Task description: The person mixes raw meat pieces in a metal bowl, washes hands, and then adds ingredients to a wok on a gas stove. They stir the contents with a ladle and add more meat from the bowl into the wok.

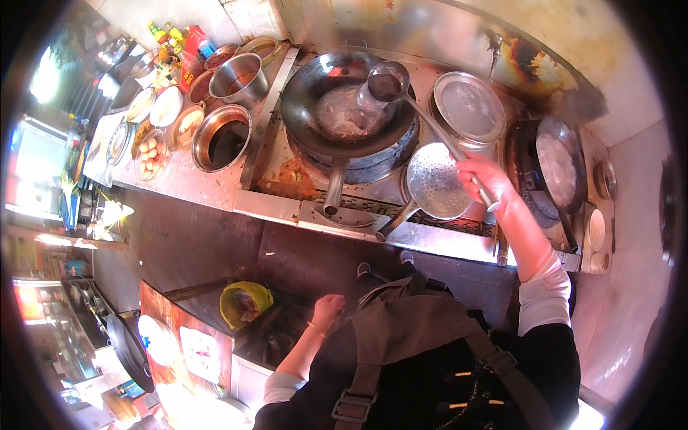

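Note:
My right hand (484,174) grips the long handle of a steel ladle (435,126). The ladle's bowl hangs over the far right part of a black wok (301,118), seemingly above the liquid (346,115) in it. That wok sits on a round burner ring, its tubular handle pointing towards me. Below my right hand, a perforated steel strainer (438,180) lies on the stove, handle towards the front edge. My left hand (328,312) hangs by my side, loosely curled, with nothing visible in it.
A round metal lid (470,107) lies behind the strainer; a second wok (559,161) stands at right. Left of the stove are a pot of dark liquid (228,140), a steel pot (239,80) and a bowl of eggs (150,156). A yellow bin (228,301) stands on the floor.

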